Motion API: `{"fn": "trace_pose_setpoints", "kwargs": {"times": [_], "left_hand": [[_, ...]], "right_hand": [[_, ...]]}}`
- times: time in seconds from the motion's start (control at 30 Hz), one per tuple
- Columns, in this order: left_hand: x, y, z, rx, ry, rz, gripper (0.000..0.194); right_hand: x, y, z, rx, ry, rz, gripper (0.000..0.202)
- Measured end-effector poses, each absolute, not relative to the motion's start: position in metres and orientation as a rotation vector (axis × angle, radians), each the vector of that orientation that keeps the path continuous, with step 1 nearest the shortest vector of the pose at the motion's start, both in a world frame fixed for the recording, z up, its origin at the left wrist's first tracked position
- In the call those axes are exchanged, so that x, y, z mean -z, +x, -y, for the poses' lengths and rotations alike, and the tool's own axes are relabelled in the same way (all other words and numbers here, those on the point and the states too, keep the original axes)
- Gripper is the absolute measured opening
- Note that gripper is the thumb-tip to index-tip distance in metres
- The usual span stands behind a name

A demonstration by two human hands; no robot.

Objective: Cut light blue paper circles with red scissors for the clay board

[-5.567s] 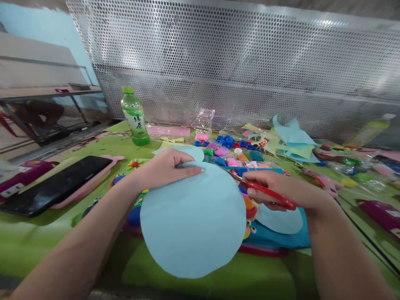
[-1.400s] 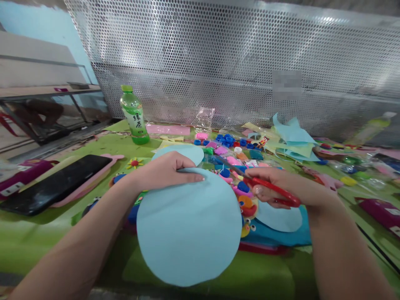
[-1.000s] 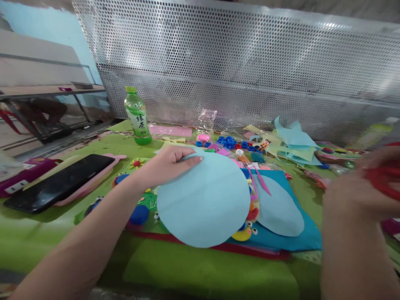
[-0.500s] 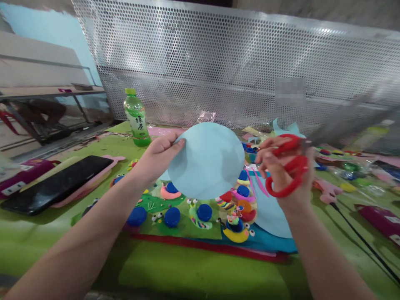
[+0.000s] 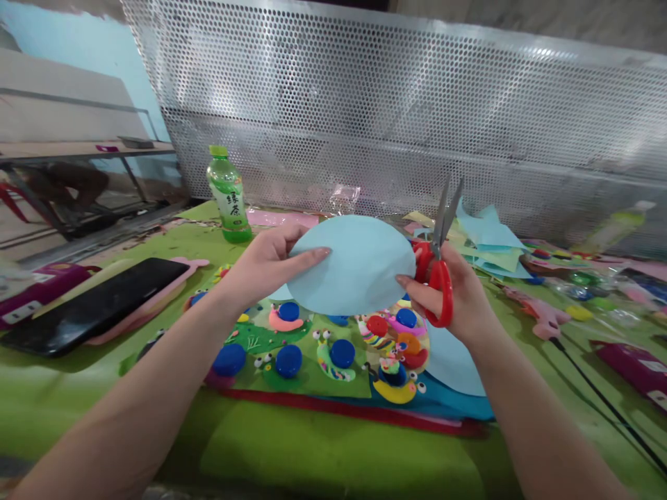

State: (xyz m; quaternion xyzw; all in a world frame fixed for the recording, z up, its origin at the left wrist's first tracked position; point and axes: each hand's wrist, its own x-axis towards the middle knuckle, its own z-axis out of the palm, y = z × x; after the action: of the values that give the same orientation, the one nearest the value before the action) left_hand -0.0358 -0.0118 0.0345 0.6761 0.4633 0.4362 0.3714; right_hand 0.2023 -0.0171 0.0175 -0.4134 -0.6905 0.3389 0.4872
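A light blue paper disc is held up above the craft boards. My left hand pinches its left edge, thumb on top. My right hand holds red-handled scissors, blades apart and pointing up, and its thumb tip is at the disc's right edge. Beneath the disc lie clay snails with blue caps, among them a green one and a yellow one. Another light blue sheet lies to their right.
A green tea bottle stands at the back left, a black phone nearer left. Blue paper scraps lie at the back right. A pink glue gun and its cable lie right. A perforated metal panel rises behind.
My right hand has moved left to the disc's edge, and the scissors have turned upright. The disc has tilted flatter, and my left thumb reaches further over it.
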Motion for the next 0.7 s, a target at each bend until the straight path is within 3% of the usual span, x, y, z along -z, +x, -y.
{"fn": "trace_pose_setpoints", "kwargs": {"times": [0.13, 0.37, 0.7], "left_hand": [[-0.0326, -0.0354, 0.0138, -0.986, 1.855, -1.336, 0.032], [-0.0297, -0.0376, 0.0096, -1.237, 1.595, -1.335, 0.035], [-0.0287, -0.0407, 0.0094, -1.112, 1.658, -1.196, 0.026]], "right_hand": [[-0.0164, 0.2010, 0.0195, -0.820, -0.971, 1.747, 0.033], [-0.0193, 0.2035, 0.0190, -0.846, -0.940, 1.787, 0.033], [-0.0224, 0.2087, 0.0207, -0.848, -0.988, 1.810, 0.031]]}}
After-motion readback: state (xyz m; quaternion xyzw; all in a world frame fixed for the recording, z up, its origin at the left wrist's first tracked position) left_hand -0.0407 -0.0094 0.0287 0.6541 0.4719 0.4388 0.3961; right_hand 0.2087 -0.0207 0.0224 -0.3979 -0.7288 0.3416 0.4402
